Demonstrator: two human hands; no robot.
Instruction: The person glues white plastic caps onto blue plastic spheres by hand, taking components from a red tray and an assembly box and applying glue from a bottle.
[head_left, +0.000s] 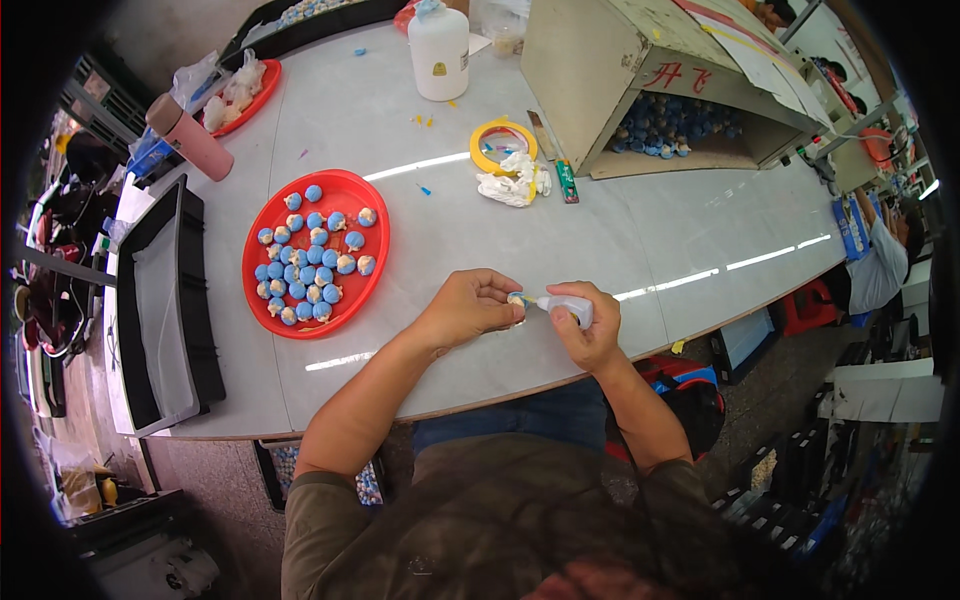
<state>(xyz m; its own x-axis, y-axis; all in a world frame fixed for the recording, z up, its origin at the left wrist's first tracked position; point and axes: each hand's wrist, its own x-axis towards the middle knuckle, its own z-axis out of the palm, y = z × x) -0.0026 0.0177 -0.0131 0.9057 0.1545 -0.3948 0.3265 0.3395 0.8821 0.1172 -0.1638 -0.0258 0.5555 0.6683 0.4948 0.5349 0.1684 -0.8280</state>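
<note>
Between the fingertips of my left hand [471, 308] is a small blue and cream figure [517, 300], partly hidden by the fingers. My right hand [592, 325] is closed round a small white squeeze bottle [570, 308]. The bottle lies nearly level, and its thin tip points left at the small figure, touching it or very close. To the left, a red round tray [377, 262] holds several similar blue and cream pieces [318, 236], spread loosely.
A black tray [208, 330] and a pink flask [190, 138] stand at the left. Beyond my hands are yellow tape [476, 150], a crumpled white glove [508, 188], a green packet [567, 182] and a white bottle [438, 60]. A metal box [560, 85] holding more blue pieces is at the back right.
</note>
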